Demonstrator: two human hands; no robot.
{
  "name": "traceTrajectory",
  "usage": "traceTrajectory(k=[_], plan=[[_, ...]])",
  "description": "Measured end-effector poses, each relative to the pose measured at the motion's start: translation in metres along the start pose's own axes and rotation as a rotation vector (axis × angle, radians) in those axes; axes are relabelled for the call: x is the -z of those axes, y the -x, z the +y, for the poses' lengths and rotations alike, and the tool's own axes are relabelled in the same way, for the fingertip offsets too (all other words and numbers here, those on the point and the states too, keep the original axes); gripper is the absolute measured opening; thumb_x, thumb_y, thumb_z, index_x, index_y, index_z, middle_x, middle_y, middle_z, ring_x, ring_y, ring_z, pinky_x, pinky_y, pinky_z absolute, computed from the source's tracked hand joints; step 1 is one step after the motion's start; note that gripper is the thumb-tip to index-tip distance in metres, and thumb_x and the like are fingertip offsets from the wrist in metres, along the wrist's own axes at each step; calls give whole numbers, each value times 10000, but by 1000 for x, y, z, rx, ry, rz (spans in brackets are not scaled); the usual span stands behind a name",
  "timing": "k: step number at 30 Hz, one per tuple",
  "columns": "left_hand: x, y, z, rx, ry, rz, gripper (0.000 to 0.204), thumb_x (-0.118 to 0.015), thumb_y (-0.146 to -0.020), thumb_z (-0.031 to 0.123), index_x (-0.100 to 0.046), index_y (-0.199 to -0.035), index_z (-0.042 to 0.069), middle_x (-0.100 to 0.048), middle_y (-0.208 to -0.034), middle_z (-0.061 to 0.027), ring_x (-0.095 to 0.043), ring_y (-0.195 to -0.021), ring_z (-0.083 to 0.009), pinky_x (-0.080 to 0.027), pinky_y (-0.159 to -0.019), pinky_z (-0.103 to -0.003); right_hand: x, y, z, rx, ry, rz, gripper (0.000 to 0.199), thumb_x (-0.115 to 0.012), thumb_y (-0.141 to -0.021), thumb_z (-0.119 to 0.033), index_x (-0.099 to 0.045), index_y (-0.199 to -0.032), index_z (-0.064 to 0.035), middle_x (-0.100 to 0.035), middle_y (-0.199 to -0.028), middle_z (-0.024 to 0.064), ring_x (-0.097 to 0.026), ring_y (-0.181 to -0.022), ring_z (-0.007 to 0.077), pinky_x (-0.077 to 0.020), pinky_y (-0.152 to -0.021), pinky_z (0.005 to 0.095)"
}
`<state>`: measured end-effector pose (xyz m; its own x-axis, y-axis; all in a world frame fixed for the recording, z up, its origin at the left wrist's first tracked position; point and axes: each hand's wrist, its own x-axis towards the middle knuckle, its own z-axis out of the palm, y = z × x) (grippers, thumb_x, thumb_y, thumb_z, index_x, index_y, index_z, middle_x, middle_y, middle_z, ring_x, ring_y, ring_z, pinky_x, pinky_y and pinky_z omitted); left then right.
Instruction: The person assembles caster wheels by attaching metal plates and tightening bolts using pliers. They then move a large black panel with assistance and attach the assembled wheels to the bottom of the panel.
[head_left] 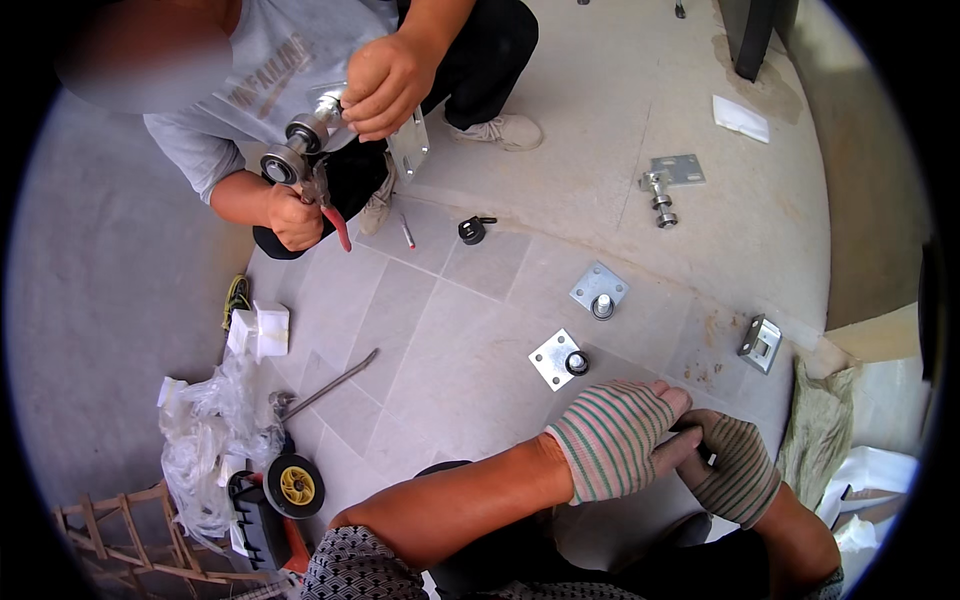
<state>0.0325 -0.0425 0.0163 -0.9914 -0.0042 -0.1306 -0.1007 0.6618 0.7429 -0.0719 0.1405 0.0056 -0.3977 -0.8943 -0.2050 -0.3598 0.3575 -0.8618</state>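
Striped knit gloves cover both my hands. My left hand (622, 440) and my right hand (735, 468) meet at the lower right, fingers closed and pressed together. What lies between them, if anything, is hidden. Just beyond my left hand, a square steel plate with a black roller (550, 358) rests on the floor tiles. A second such plate (598, 283) lies farther off, its stud upright. Farther right sits a silver metal bracket (762, 345). Across from me, a crouching person grips a roller bracket (306, 134) in one hand and red-handled pliers (336, 222) in the other.
A plate with rollers (680, 170) and white packet (741, 119) lie at far right. Near the person are a tape measure (471, 231) and marker (407, 232). At left: a metal bar (335, 384), clear plastic (215, 425), a yellow-hubbed wheel (296, 487), and a wooden frame (115, 535).
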Motion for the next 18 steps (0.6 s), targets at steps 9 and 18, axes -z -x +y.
traceTrajectory(k=[9,18], plan=[[2,0,1,17,10,-31,403,-593,-970,351,-621,-1094,-31,-675,-942,-227,-667,-886,-398,-543,-795,-449,2,0,-3,-10,5,-19,272,-656,-905,-122,-624,-1148,-5,-694,-918,178,-696,-793,308,-557,-722,376],[4,0,2,30,11,-57,424,-573,-982,367,-624,-1114,-32,-674,-949,-227,-668,-896,-390,-542,-805,-440,2,0,-4,-3,5,-18,270,-654,-915,-126,-623,-1149,4,-701,-921,178,-701,-797,304,-560,-723,371]])
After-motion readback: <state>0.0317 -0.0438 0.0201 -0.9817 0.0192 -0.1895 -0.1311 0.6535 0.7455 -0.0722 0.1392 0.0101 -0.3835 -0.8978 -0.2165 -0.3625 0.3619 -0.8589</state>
